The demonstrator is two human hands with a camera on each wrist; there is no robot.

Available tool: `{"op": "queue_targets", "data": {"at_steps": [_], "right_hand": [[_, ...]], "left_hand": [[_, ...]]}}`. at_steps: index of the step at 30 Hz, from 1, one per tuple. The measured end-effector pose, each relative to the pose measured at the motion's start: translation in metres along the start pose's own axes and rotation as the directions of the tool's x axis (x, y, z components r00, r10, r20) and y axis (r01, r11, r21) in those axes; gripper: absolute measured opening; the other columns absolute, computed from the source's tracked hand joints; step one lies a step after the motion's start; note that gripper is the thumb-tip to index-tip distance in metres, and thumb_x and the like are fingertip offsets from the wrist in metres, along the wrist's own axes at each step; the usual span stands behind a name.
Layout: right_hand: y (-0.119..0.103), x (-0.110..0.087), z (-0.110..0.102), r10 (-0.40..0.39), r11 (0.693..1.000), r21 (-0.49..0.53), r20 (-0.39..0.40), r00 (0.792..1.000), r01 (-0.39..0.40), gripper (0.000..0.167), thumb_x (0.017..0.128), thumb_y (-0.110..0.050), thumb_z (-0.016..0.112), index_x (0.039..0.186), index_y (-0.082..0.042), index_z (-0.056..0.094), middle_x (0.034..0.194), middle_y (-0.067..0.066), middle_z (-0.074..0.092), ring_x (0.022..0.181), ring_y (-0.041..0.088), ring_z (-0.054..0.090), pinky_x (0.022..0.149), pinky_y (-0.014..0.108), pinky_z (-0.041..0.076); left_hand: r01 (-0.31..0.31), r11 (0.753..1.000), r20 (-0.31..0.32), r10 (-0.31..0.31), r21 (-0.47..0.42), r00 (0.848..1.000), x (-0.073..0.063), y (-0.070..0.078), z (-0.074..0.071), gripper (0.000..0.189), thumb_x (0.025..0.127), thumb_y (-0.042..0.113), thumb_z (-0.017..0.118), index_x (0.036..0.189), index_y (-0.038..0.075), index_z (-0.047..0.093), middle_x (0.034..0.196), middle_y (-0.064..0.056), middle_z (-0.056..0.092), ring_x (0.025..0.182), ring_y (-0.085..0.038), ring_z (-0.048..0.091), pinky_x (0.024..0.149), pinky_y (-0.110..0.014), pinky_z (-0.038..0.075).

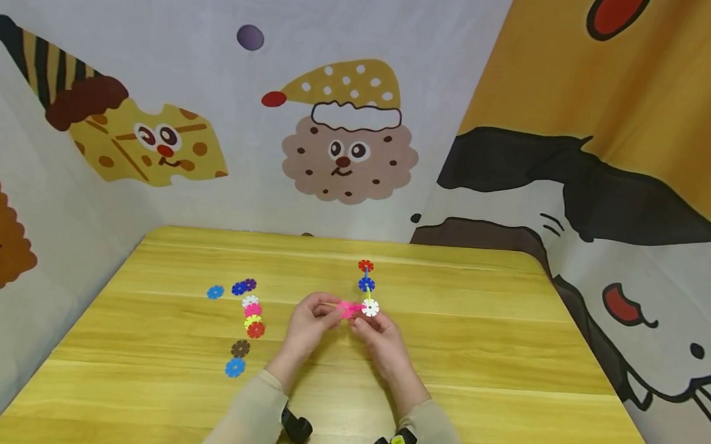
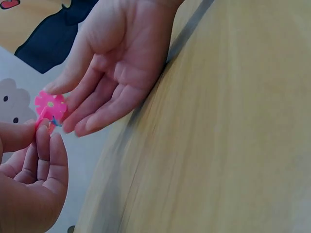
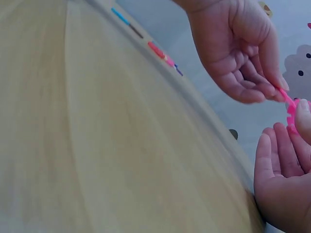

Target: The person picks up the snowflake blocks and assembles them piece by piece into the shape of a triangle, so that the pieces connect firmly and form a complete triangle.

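Note:
Close together above the middle of the table, both hands hold pink notched plastic discs. My left hand pinches one pink disc, seen nearly edge-on in the right wrist view. Thumb and fingers of my right hand hold a second pink disc, which touches the first; how deeply they interlock is hidden. Beyond the right fingers runs a chain of slotted discs: a white disc, a thin yellow-green one, a blue disc, a thin blue one and a red disc. Whether the chain rests on the table I cannot tell.
Left of the hands, loose discs lie on the wooden table: a light blue disc, a blue and purple pair, an overlapping white, pink, yellow and red row, a brown disc and another light blue disc. A printed curtain hangs behind.

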State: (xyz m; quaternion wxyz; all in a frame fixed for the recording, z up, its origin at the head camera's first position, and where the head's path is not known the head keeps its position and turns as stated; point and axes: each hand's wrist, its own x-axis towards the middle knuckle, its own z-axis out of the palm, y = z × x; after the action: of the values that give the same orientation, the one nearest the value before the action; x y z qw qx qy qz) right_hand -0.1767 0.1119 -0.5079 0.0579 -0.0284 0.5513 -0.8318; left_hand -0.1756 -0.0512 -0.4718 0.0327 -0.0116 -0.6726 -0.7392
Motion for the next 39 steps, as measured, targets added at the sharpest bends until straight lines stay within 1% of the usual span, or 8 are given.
{"op": "queue_targets", "data": {"at_steps": [8, 12, 15, 18, 22, 29, 34, 39], "right_hand": [[-0.001, 0.001, 0.004, 0.064, 0.98, 0.189, 0.005, 0.998, -0.064, 0.03, 0.096, 0.012, 0.052, 0.108, -0.01, 0.07, 0.113, 0.006, 0.066, 0.101, 0.017, 0.066, 0.1, 0.034, 0.048], [-0.002, 0.002, 0.003, 0.076, 0.971, 0.225, 0.031, 0.997, -0.082, 0.031, 0.097, 0.011, 0.049, 0.104, -0.01, 0.07, 0.111, 0.007, 0.065, 0.101, 0.017, 0.066, 0.102, 0.033, 0.046], [-0.003, 0.003, 0.001, 0.086, 0.964, 0.249, 0.053, 0.995, -0.096, 0.03, 0.098, 0.01, 0.049, 0.104, -0.011, 0.07, 0.111, 0.006, 0.065, 0.102, 0.017, 0.066, 0.102, 0.032, 0.046], [-0.003, 0.003, 0.0, 0.086, 0.958, 0.267, 0.076, 0.993, -0.103, 0.029, 0.098, 0.01, 0.05, 0.106, -0.011, 0.069, 0.113, 0.006, 0.065, 0.103, 0.017, 0.066, 0.102, 0.031, 0.046], [-0.003, 0.003, -0.003, 0.079, 0.955, 0.278, 0.104, 0.991, -0.105, 0.028, 0.097, 0.009, 0.051, 0.108, -0.01, 0.068, 0.113, 0.006, 0.065, 0.103, 0.017, 0.065, 0.101, 0.03, 0.046], [-0.004, 0.003, -0.002, 0.101, 0.942, 0.314, 0.076, 0.992, -0.12, 0.028, 0.096, 0.011, 0.052, 0.109, -0.008, 0.067, 0.114, 0.008, 0.066, 0.104, 0.02, 0.066, 0.1, 0.032, 0.047], [-0.004, 0.004, -0.003, 0.091, 0.944, 0.311, 0.084, 0.992, -0.113, 0.03, 0.097, 0.012, 0.048, 0.108, -0.007, 0.068, 0.113, 0.008, 0.066, 0.105, 0.02, 0.066, 0.101, 0.032, 0.046], [-0.004, 0.005, -0.004, 0.085, 0.944, 0.311, 0.095, 0.992, -0.11, 0.032, 0.098, 0.013, 0.046, 0.11, -0.007, 0.068, 0.113, 0.008, 0.067, 0.106, 0.021, 0.066, 0.103, 0.033, 0.045]], "left_hand": [[0.015, 0.999, 0.036, -0.016, 0.037, 0.999, 0.001, -0.002, 0.004, 0.021, 0.085, -0.008, 0.071, 0.104, -0.012, 0.063, 0.086, -0.021, 0.07, 0.074, -0.028, 0.067, 0.072, -0.047, 0.059], [-0.007, 0.997, 0.057, 0.002, 0.078, 0.998, 0.0, -0.001, 0.004, 0.02, 0.086, -0.009, 0.07, 0.104, -0.014, 0.062, 0.085, -0.023, 0.069, 0.076, -0.041, 0.065, 0.073, -0.056, 0.056], [-0.017, 0.995, 0.072, 0.009, 0.103, 0.997, -0.002, 0.001, 0.001, 0.022, 0.086, -0.003, 0.073, 0.105, -0.01, 0.064, 0.086, -0.02, 0.069, 0.079, -0.044, 0.065, 0.073, -0.052, 0.057], [-0.029, 0.985, 0.088, 0.015, 0.169, 0.996, -0.002, 0.002, -0.008, 0.022, 0.086, 0.004, 0.076, 0.106, -0.004, 0.068, 0.087, -0.013, 0.07, 0.078, -0.033, 0.066, 0.072, -0.04, 0.059], [-0.046, 0.952, 0.104, 0.015, 0.302, 0.994, -0.002, 0.008, -0.032, 0.018, 0.087, 0.007, 0.076, 0.103, 0.001, 0.071, 0.087, -0.005, 0.07, 0.08, -0.018, 0.063, 0.071, -0.028, 0.054], [-0.108, 0.853, 0.184, 0.014, 0.51, 0.983, -0.003, 0.017, -0.094, 0.018, 0.09, 0.008, 0.073, 0.106, 0.0, 0.07, 0.093, -0.003, 0.07, 0.085, -0.017, 0.064, 0.075, -0.029, 0.053], [-0.145, 0.819, 0.23, 0.017, 0.556, 0.973, -0.007, 0.022, -0.135, 0.021, 0.09, 0.006, 0.072, 0.108, -0.005, 0.069, 0.094, -0.007, 0.07, 0.083, -0.02, 0.064, 0.07, -0.029, 0.055], [-0.116, 0.782, 0.206, -0.017, 0.613, 0.978, -0.009, 0.023, -0.157, 0.024, 0.088, 0.005, 0.074, 0.11, -0.004, 0.07, 0.098, -0.011, 0.07, 0.086, -0.023, 0.064, 0.073, -0.03, 0.054]]}}
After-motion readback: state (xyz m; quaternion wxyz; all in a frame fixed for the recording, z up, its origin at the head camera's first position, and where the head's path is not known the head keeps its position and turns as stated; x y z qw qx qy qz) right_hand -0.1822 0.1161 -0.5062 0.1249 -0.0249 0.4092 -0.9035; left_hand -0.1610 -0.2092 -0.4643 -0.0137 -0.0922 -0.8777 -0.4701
